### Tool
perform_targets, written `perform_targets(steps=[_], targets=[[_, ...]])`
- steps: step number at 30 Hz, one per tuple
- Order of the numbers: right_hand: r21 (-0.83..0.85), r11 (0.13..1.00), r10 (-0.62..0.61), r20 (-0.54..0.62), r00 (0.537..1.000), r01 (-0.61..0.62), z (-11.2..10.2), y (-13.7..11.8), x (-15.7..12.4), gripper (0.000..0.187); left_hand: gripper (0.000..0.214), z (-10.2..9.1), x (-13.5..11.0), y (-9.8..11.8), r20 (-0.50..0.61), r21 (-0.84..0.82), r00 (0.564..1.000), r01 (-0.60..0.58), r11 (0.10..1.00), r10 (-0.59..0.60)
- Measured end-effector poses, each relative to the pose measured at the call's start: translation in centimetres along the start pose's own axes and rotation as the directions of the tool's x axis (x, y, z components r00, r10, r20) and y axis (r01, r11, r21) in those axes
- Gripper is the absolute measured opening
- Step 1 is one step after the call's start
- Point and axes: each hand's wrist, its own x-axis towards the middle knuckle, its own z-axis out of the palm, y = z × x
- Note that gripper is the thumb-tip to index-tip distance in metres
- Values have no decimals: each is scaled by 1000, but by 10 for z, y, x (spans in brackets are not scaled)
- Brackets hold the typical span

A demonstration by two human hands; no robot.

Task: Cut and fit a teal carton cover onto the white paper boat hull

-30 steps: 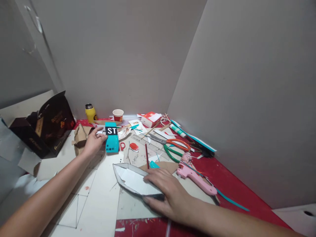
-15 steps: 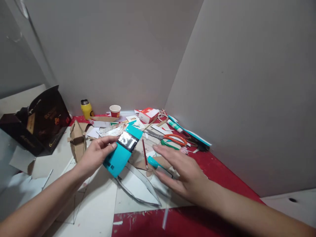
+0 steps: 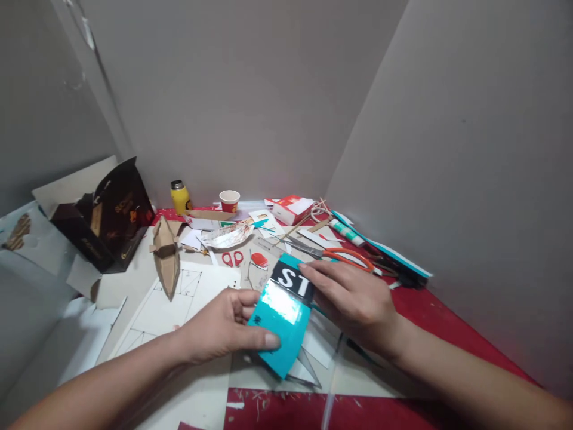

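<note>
A teal card piece (image 3: 282, 319) with a black band reading "ST" is held over the white sheets in front of me. My left hand (image 3: 221, 327) grips its near left edge, thumb on top. My right hand (image 3: 351, 298) rests on its far right end, fingers laid over the black band. Under the teal piece lies a grey-edged white boat-shaped cardboard piece (image 3: 308, 367), mostly hidden by it.
A brown cardboard boat (image 3: 166, 263) sits at left beside a dark box (image 3: 107, 218). Behind are a yellow bottle (image 3: 179, 197), a red paper cup (image 3: 229, 200), a red-and-white box (image 3: 293, 209), orange scissors (image 3: 344, 255), small red scissors (image 3: 233, 258) and paper scraps on a red table (image 3: 425, 316).
My left hand picked the teal piece up from the far table and brought it toward me. My right hand left the white boat-shaped piece and came onto the teal piece.
</note>
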Motion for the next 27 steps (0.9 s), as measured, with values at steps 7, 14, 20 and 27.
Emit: perform_targets(steps=[7, 14, 20, 27], targets=[[424, 874, 192, 144, 971, -236, -7, -33, 5, 28, 31, -2, -1, -1, 87, 47, 995, -59, 997, 55], [521, 541, 403, 529, 747, -661, 0, -53, 13, 14, 30, -27, 8, 3, 142, 194, 990, -26, 981, -2], [521, 475, 396, 594, 701, -709, 8, -51, 11, 16, 25, -37, 12, 1, 64, 253, 997, -58, 966, 43], [473, 558, 424, 543, 724, -682, 14, -52, 11, 15, 13, -41, 12, 4, -13, 377, 997, -70, 924, 81]])
